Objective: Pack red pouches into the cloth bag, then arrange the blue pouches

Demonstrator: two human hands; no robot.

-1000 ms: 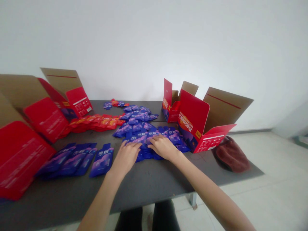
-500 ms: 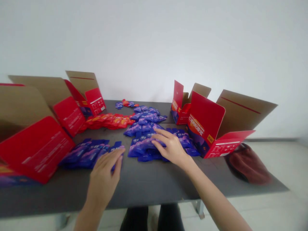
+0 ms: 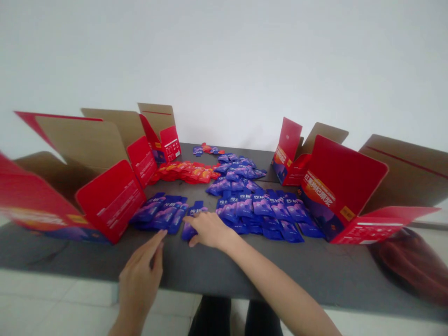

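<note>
My right hand reaches left across the table, its thumb and fingers around a single blue-purple pouch lying flat. The hand covers part of the pouch. Nearer the table's front edge, my left hand is empty, its fingers stretched out with the thumb slightly apart. Just beyond its fingertips lies a short row of blue-purple pouches, beside an open red carton. Right of my right hand spreads a larger overlapping pile of the same pouches.
Open red cartons stand on the left and right, flaps up. Red-orange pouches lie in a row farther back. Several more pouches sit near the wall. A dark reddish cloth lies at the right end.
My right hand has moved left from the big pile to the single pouch. My left hand has drawn back from that pouch toward the front edge. The view has shifted left.
</note>
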